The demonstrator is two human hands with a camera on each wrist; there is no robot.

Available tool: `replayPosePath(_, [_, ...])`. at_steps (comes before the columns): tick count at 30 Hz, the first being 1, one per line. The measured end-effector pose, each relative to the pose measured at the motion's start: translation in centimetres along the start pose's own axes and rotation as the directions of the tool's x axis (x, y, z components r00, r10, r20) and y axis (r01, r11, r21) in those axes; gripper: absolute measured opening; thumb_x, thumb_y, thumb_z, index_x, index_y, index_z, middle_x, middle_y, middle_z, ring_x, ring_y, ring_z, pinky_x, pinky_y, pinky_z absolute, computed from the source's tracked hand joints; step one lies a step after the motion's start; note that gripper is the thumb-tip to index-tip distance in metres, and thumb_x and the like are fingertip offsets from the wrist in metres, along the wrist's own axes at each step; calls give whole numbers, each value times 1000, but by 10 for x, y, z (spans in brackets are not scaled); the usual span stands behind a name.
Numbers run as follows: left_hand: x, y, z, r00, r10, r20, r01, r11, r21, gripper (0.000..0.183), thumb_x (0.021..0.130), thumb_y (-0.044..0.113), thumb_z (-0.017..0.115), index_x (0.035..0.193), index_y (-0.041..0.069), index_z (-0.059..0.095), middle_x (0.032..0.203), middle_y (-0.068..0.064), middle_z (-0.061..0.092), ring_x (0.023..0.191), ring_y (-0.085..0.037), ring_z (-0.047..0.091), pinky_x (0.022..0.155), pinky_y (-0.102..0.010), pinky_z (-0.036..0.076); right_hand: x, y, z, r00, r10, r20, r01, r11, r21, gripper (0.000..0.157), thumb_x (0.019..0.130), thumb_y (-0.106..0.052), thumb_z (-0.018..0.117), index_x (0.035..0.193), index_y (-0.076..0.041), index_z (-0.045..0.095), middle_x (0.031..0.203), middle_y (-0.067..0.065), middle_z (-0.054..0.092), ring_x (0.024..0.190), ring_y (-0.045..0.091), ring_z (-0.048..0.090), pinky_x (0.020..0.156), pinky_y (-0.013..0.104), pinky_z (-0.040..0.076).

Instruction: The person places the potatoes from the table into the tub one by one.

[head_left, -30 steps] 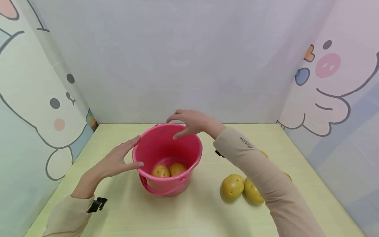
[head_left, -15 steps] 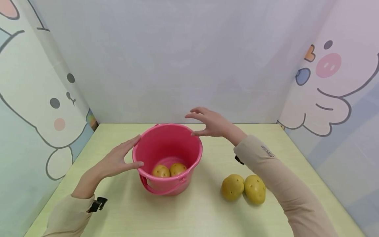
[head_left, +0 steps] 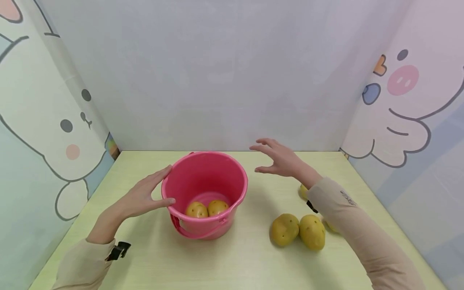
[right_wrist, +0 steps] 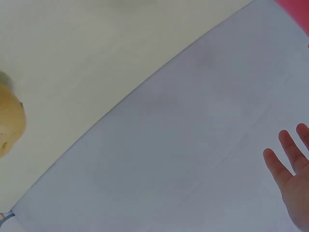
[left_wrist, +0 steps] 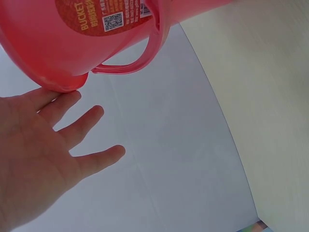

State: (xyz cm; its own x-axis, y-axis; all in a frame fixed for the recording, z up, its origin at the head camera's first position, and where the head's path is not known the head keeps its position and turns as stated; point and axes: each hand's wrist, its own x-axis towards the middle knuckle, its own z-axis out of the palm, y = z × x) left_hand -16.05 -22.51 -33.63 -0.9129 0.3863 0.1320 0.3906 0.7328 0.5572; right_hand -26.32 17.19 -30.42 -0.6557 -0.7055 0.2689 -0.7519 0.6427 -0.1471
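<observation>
Your left hand rests on the left rim of the pink bucket, fingers straight against the edge and thumb across the lip — touching, not clamped. Your right hand is in the air to the right of the bucket, fingers and thumb well apart, with nothing between them.

Two potatoes lie side by side on the bucket's floor. On the table to the right of the bucket, a touching pair of potatoes sits; another potato shows partly behind your right sleeve, and one more potato is mostly hidden near your right wrist.

Expect the bucket to feel light, slightly flexible and easy to nudge; its rim should be the stiffest hold, while the handle likely swings. The potatoes look firm and fairly dense — smooth enough to roll from a fingertip, and probably liable to bruise if dropped. Take one around its middle, thumb opposite fingers.
</observation>
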Motion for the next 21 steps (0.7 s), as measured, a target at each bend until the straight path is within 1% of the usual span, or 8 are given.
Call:
replayPosePath(6, [0, 0, 0, 1000, -6, 2, 6, 1000, -1, 93, 69, 47, 69, 141, 13, 22, 139, -11, 27, 121, -34, 28, 73, -50, 46, -21, 16, 4, 999, 44, -4, -44, 999, -11, 66, 75, -44, 66, 131, -19, 41, 132, 10, 35, 117, 29, 35, 77, 47, 45])
replayPosePath(11, [0, 0, 0, 1000, -5, 1, 5, 1000, 2, 92, 69, 47, 69, 141, 13, 22, 139, -11, 28, 121, -34, 28, 74, -51, 45, -37, 26, 6, 997, 76, -21, -76, 997, -10, 67, 74, -44, 67, 131, -20, 41, 132, 10, 35, 117, 29, 35, 76, 48, 45])
replayPosePath(21, [0, -1, 1, 1000, 1, -1, -1, 1000, -2, 91, 70, 47, 69, 141, 13, 22, 139, -11, 28, 121, -33, 28, 74, -51, 46, -69, 44, 10, 990, 132, -56, -133, 991, -18, 68, 73, -44, 68, 130, -17, 42, 132, 14, 34, 117, 32, 33, 75, 53, 42])
